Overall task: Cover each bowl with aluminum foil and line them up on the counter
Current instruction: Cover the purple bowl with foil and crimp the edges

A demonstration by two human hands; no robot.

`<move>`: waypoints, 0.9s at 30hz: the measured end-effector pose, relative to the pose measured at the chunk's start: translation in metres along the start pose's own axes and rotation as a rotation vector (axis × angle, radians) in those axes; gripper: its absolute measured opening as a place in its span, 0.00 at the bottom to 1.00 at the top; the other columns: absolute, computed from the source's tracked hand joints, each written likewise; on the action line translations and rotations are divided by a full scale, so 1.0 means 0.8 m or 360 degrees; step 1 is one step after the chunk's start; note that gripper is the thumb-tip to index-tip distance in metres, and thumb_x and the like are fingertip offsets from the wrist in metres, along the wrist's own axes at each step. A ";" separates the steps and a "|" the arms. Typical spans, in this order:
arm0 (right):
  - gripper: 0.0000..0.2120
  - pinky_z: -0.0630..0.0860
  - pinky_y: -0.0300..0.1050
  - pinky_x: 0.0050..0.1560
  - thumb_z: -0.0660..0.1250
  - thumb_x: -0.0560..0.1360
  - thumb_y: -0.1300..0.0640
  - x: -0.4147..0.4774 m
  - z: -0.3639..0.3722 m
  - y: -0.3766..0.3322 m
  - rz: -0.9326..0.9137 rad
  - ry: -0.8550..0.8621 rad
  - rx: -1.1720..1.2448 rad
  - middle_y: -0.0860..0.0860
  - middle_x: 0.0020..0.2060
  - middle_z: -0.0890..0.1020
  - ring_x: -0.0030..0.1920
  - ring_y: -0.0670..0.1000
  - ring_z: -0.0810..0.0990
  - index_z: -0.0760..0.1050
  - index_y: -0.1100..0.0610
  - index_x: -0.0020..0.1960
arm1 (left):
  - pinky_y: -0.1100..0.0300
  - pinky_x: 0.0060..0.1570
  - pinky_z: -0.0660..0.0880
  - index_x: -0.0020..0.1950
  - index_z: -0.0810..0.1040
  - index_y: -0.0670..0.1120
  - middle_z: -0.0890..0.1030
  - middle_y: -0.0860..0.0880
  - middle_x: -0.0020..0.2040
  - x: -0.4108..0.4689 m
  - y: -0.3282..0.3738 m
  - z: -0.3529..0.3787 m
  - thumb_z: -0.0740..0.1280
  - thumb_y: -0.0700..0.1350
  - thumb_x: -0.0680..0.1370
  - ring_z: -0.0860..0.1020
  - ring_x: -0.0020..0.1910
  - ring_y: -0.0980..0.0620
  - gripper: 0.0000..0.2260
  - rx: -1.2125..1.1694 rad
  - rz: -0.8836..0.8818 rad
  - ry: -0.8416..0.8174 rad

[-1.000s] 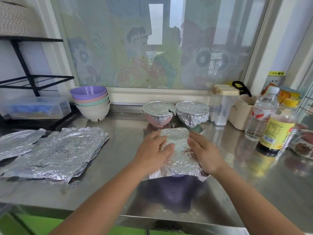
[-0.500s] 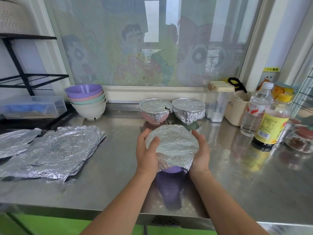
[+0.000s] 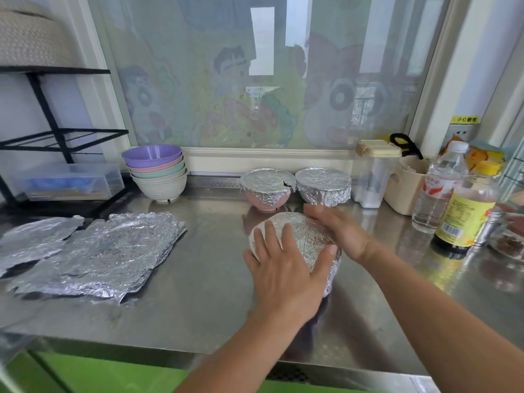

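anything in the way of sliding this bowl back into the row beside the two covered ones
Nothing visible blocks the left end: no object stands on the counter between the near foil-covered bowl and the gap left of the pink covered bowl. At the right end a clear container stands beside the second covered bowl.

Counter [image 3: 198, 293]: bare strip along the front edge, and a clear lane between the foil sheets [image 3: 99, 251] and the centre bowl [image 3: 306, 236]. Left: foil sheets, with the rack [image 3: 51, 131] behind. Back: bowl stack [image 3: 157, 171], a gap, then 2 covered bowls [image 3: 266, 182] side by side, close behind the centre bowl. Right rear: container [image 3: 374, 174], tub [image 3: 402, 185] and 2 bottles [image 3: 465, 219], with bare steel in front.
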State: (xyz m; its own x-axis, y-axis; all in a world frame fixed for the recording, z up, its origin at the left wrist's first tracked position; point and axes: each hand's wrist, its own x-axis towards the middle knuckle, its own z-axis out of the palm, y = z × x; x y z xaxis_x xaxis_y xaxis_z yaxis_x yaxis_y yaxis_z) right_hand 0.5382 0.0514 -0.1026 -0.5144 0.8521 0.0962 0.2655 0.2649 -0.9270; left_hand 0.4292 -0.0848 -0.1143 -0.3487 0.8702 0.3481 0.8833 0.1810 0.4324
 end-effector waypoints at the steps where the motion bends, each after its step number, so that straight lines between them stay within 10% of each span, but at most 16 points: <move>1: 0.38 0.60 0.48 0.72 0.59 0.66 0.22 -0.003 0.003 0.002 0.0045 0.0014 -0.0057 0.43 0.68 0.74 0.68 0.45 0.71 0.73 0.42 0.69 | 0.40 0.73 0.50 0.77 0.58 0.47 0.52 0.42 0.79 0.004 -0.003 0.005 0.38 0.75 0.70 0.49 0.78 0.42 0.45 0.0049 -0.0007 -0.0015; 8: 0.25 0.71 0.52 0.63 0.55 0.80 0.38 -0.034 0.038 0.017 -0.0065 0.0662 -0.0112 0.51 0.57 0.81 0.60 0.52 0.77 0.77 0.56 0.62 | 0.52 0.73 0.59 0.72 0.68 0.44 0.55 0.43 0.78 0.031 -0.069 0.013 0.54 0.69 0.74 0.55 0.77 0.46 0.36 -0.0237 0.0448 0.0137; 13: 0.21 0.65 0.44 0.53 0.56 0.82 0.43 -0.043 0.026 -0.002 -0.0091 0.0828 -0.0322 0.49 0.53 0.79 0.53 0.48 0.73 0.74 0.57 0.64 | 0.76 0.66 0.51 0.73 0.64 0.49 0.57 0.57 0.75 0.039 -0.084 -0.002 0.67 0.65 0.72 0.55 0.74 0.63 0.35 -0.0987 0.0137 0.0201; 20: 0.23 0.61 0.42 0.66 0.62 0.78 0.43 0.005 0.002 -0.030 0.0020 -0.0025 0.0060 0.42 0.65 0.73 0.67 0.45 0.70 0.72 0.48 0.71 | 0.49 0.75 0.46 0.79 0.52 0.44 0.49 0.41 0.79 0.032 -0.008 -0.010 0.52 0.64 0.79 0.47 0.78 0.44 0.35 -0.0351 -0.0381 0.0127; 27: 0.12 0.76 0.39 0.50 0.65 0.79 0.50 0.004 0.021 -0.012 0.0055 0.0194 0.0380 0.48 0.46 0.86 0.48 0.46 0.84 0.82 0.56 0.55 | 0.52 0.69 0.62 0.75 0.62 0.43 0.65 0.43 0.73 0.038 -0.024 0.012 0.57 0.59 0.79 0.63 0.71 0.45 0.29 -0.0380 -0.0384 0.0179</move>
State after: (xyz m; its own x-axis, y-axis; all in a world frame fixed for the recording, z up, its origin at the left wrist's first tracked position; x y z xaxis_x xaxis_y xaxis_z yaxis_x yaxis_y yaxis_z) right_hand 0.5201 0.0441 -0.0997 -0.4029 0.9106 0.0926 0.0737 0.1331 -0.9884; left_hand 0.4041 -0.0574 -0.1198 -0.5824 0.7572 0.2956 0.6776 0.2515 0.6911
